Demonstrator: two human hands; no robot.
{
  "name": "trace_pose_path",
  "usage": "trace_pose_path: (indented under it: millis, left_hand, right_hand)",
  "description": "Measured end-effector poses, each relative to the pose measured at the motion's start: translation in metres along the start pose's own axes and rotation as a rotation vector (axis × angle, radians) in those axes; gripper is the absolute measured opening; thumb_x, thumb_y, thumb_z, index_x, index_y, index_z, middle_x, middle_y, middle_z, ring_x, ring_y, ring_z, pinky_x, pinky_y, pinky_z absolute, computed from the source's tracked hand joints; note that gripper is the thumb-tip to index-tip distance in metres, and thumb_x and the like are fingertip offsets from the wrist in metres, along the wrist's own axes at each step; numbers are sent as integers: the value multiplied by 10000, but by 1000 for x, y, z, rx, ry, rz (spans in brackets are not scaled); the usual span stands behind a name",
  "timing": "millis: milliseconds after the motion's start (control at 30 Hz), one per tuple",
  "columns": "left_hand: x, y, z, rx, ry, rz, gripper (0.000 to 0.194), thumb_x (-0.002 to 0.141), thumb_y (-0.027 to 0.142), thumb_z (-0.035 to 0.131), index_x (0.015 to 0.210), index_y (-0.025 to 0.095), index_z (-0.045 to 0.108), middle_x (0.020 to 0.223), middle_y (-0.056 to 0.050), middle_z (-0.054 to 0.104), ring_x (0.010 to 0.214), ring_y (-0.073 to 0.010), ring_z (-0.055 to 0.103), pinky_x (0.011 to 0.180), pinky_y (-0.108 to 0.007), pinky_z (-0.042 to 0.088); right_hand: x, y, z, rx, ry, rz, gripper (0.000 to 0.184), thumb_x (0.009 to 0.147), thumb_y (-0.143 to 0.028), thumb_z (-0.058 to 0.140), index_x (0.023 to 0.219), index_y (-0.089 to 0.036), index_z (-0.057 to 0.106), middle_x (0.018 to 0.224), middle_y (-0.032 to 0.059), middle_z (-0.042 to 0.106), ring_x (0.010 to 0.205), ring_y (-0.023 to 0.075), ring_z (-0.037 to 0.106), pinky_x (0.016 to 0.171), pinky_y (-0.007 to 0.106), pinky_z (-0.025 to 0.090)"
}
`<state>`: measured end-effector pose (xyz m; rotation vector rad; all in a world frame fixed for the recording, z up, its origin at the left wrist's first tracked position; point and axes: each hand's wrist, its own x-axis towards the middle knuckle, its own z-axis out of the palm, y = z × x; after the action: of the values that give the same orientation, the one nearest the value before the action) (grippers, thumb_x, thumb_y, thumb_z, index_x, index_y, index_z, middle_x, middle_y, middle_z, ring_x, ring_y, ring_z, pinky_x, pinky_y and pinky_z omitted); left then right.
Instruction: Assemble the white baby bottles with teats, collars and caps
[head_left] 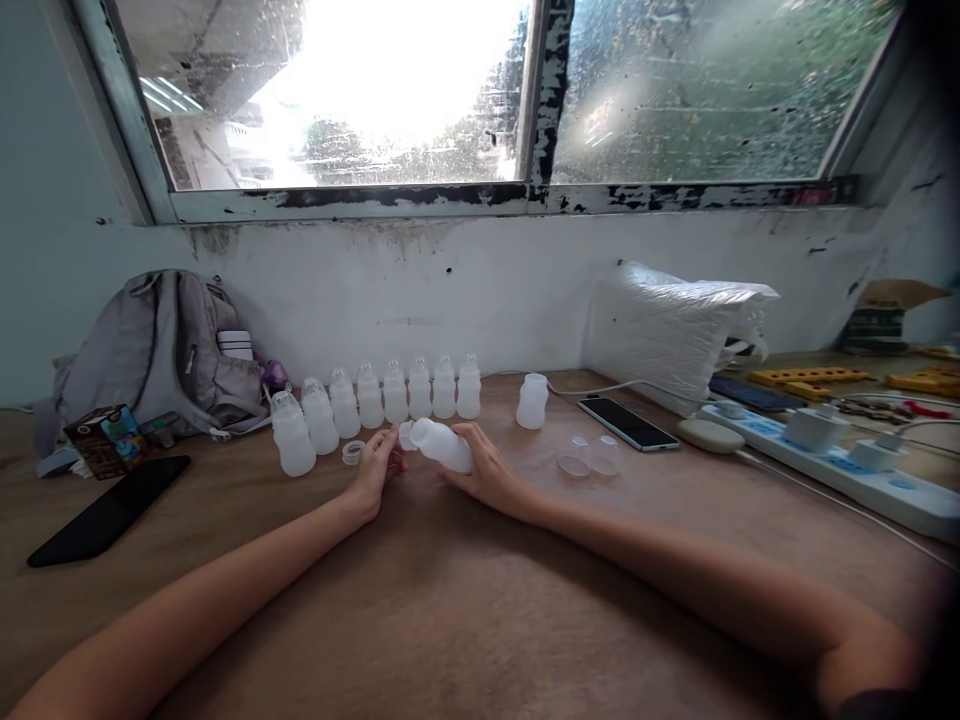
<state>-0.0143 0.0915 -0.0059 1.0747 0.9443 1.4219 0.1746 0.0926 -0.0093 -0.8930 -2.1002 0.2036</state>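
Tilted in my right hand (pixel 484 470) is a milky white baby bottle (pixel 444 446), its mouth facing left. My left hand (pixel 377 468) pinches a small translucent bottle collar (pixel 407 435) close to that mouth; whether the two touch I cannot tell. Just left of my left hand, a loose clear ring (pixel 352 453) lies on the table. An upright bottle without a top (pixel 532 402) stands to the right, behind my right hand. Two clear dome-tipped teats (pixel 576 458) lie side by side nearer to me. Several capped bottles (pixel 395 392) form a curved row at the back left.
A grey backpack (pixel 161 350), a drink carton (pixel 109 440) and a black tablet-like slab (pixel 109 510) occupy the left side. To the right are a phone (pixel 628 422), a round white charger (pixel 709 436), a power strip (pixel 847 465) with cables, and a silvery-white bag (pixel 660 335) against the wall.
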Motion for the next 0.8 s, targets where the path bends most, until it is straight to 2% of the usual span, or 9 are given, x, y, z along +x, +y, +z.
trace_pose_path:
  millis: [200, 300, 400, 567, 800]
  left_hand:
    - [6, -2, -3, -66, 65, -43, 378, 694, 523, 543, 770, 156, 491, 603, 47, 486, 419, -54, 466, 421, -188, 376]
    - [7, -3, -2, -72, 68, -47, 386, 679, 523, 561, 778, 154, 508, 587, 46, 495, 409, -56, 459, 415, -193, 372]
    - [6, -3, -1, -66, 67, -40, 371, 659, 499, 596, 766, 153, 516, 562, 54, 486, 392, -51, 430, 392, -186, 339]
    - [4, -3, -1, -49, 52, -31, 336, 648, 463, 625, 713, 160, 495, 526, 75, 438, 374, -45, 395, 365, -182, 287]
    - [4, -2, 0, -37, 48, -27, 343, 614, 450, 650, 717, 159, 503, 570, 73, 451, 387, -40, 410, 378, -183, 296]
  right_hand:
    - [6, -3, -6, 103, 33, 165, 440, 733, -355, 575, 1090, -202, 367, 1043, 73, 503, 905, 189, 519, 785, 320, 416]
    - [5, -1, -5, 87, 8, 112, 389, 728, -348, 585, 1052, -207, 423, 1035, 66, 509, 911, 187, 512, 780, 310, 412]
    - [5, 2, -3, 72, 48, 60, 429, 707, -282, 608, 1083, -215, 412, 1056, 68, 503, 936, 193, 500, 786, 313, 410]
    - [5, 7, 1, 30, 149, 38, 415, 656, -175, 627, 1017, -210, 425, 1006, 63, 497, 959, 214, 472, 809, 339, 401]
    - [5, 5, -1, 22, 167, 43, 390, 664, -145, 611, 1012, -216, 449, 1009, 62, 491, 952, 213, 463, 776, 327, 413]
